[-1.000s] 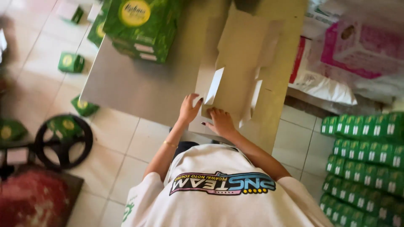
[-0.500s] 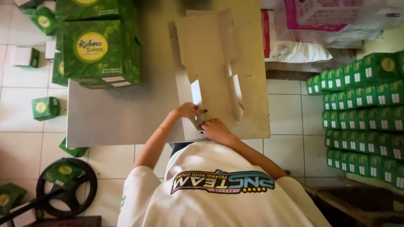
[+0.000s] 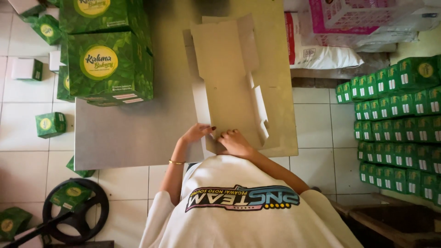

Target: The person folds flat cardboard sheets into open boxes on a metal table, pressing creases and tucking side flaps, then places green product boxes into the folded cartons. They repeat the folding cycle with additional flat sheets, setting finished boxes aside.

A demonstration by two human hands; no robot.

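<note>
We press both hands onto the near end of one flat cardboard blank [image 3: 229,82], which lies on the grey table [image 3: 128,138] with its plain side up. The left hand [image 3: 197,132] pins the edge with fingers spread, not clamped; the right hand [image 3: 235,141] curls over a flap, and we cannot tell whether it pinches it. This holds the sheet steady along its creases. Two large green boxes [image 3: 108,64] are stacked at the far left corner, and many small green cartons [image 3: 399,119] stand in rows at the right
</note>
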